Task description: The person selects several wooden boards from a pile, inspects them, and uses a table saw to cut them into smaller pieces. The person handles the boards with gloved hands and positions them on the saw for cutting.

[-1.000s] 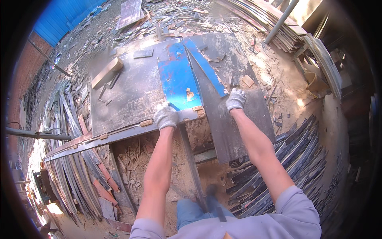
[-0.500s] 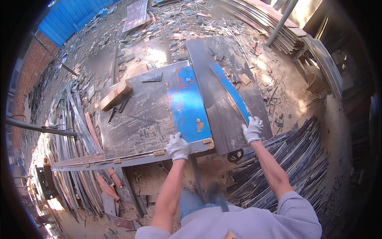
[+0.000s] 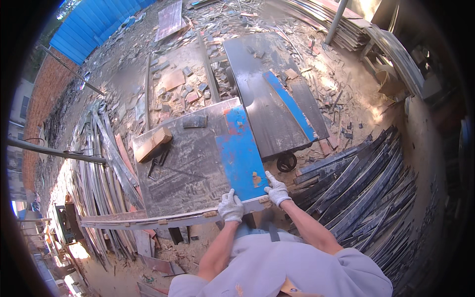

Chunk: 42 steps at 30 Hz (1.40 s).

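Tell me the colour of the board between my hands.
The board is blue with reddish and tan patches; the head view shows it best.

- Left of the blue board (image 3: 242, 161), bare tabletop (image 3: 195, 166) lets a hand slide by, until the block (image 3: 153, 144) and the hooked metal (image 3: 158, 161) bar the way.
- Left of the board's far end, the offcut (image 3: 194, 122) lies across a low reach.
- At the board's near end, the left hand (image 3: 231, 206) and right hand (image 3: 276, 189) occupy the corners; room remains between them.
- Right of the board, the dark panel (image 3: 264, 119) crowds close.
- Right of the board's near end, a gap opens, with the wheel (image 3: 286, 162) beyond.
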Tool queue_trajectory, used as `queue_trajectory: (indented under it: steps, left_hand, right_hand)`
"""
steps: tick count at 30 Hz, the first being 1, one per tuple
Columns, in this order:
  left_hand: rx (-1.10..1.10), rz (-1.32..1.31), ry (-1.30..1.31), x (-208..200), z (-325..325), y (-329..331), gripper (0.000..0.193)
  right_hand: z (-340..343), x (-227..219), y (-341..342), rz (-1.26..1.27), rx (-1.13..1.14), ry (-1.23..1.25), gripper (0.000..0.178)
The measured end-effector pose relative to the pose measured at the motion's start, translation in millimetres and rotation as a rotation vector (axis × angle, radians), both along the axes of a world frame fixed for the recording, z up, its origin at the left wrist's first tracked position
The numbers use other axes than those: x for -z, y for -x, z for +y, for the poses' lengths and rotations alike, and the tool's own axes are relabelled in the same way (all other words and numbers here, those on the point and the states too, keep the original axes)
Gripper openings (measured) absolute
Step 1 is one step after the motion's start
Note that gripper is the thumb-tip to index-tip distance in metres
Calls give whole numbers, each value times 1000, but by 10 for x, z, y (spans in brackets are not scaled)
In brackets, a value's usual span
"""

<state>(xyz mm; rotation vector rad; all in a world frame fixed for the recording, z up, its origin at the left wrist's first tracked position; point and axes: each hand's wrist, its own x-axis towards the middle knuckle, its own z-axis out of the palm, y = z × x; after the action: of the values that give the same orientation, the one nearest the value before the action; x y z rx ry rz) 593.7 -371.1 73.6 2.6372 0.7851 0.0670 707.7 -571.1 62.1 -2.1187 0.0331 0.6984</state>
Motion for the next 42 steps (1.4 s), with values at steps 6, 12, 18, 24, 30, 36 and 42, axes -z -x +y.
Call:
queue_trajectory:
  steps: [6, 12, 18, 24, 30, 36, 42]
  left_hand:
    - [97, 7, 97, -28, -112, -76, 41]
    - [122, -6, 86, -72, -228, -144, 40]
    - [121, -12, 53, -82, -240, -139, 35]
    - [127, -39, 19, -61, -283, -173, 33]
    - [111, -35, 14, 33, -259, -139, 32]
    - [121, -62, 6, 119, -253, -136, 33]
    - [119, -58, 8, 184, -245, -102, 33]
  right_hand:
    - [-268, -179, -211, 141, -37, 78, 80]
    - [-337, -122, -203, 114, -4, 5, 79]
    - [-340, -83, -239, 157, 3, -28, 79]
    - [-396, 208, -149, -103, 35, -146, 81]
    - [-333, -116, -231, 92, -41, 22, 81]
    - [-344, 61, -208, 11, -53, 35, 78]
    - [-450, 159, -43, -494, -360, 276, 73]
